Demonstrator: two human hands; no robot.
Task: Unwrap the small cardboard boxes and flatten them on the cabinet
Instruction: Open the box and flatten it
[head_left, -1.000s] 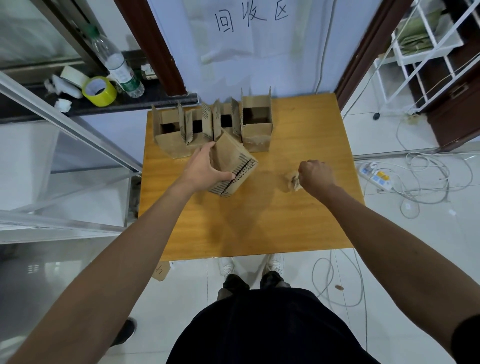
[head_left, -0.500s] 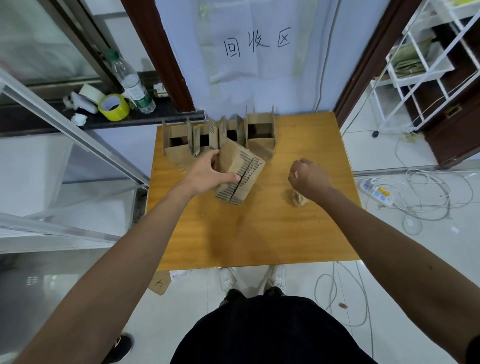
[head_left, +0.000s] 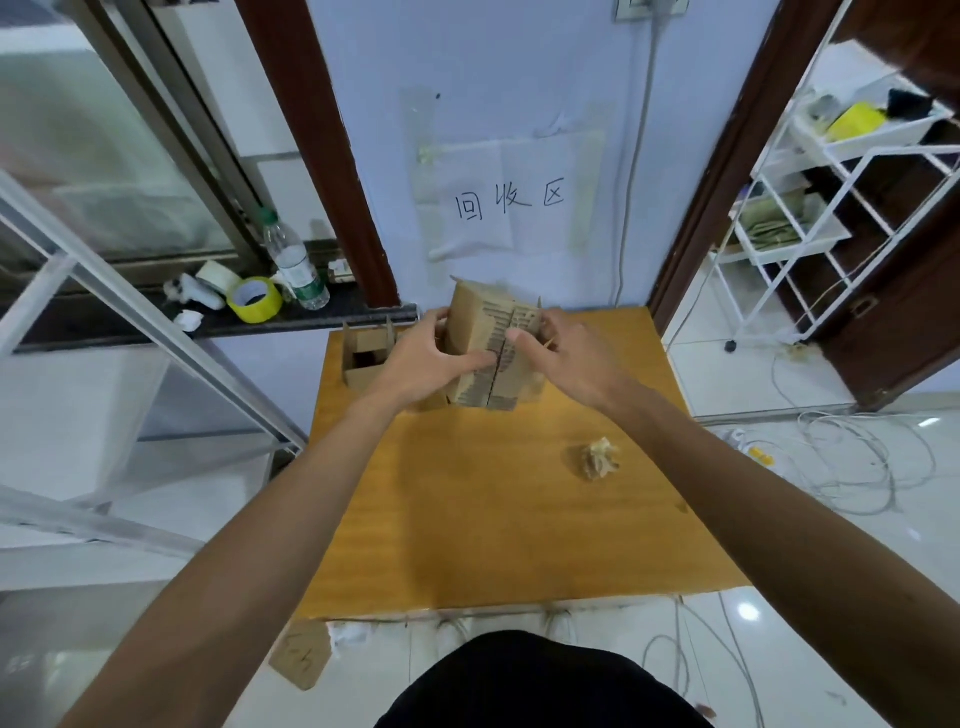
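While the cardboard box (head_left: 491, 353) stood tilted over the far edge of the table (head_left: 493, 519), both hands gripped it. The left hand (head_left: 431, 358) curled round its left side with the thumb lying across the front. The right hand (head_left: 561, 353) curled round its right side with the thumb pressed near the middle seam. On the wall behind, a taped sheet of paper (head_left: 519, 208) carried the handwritten characters 回收区. The box was plain brown, and its two front flaps met at a seam running top to bottom. Rows of short dark printed marks lined both sides of that seam, too small to read. Whether its lower end touched the table could not be told. Just left of it an open box (head_left: 366, 358) stood on the table with its flaps up. A crumpled tan wad (head_left: 600, 457) lay on the table, well apart to the right. On the floor by the near left corner lay a cardboard scrap (head_left: 301, 660) with illegible scribbles.
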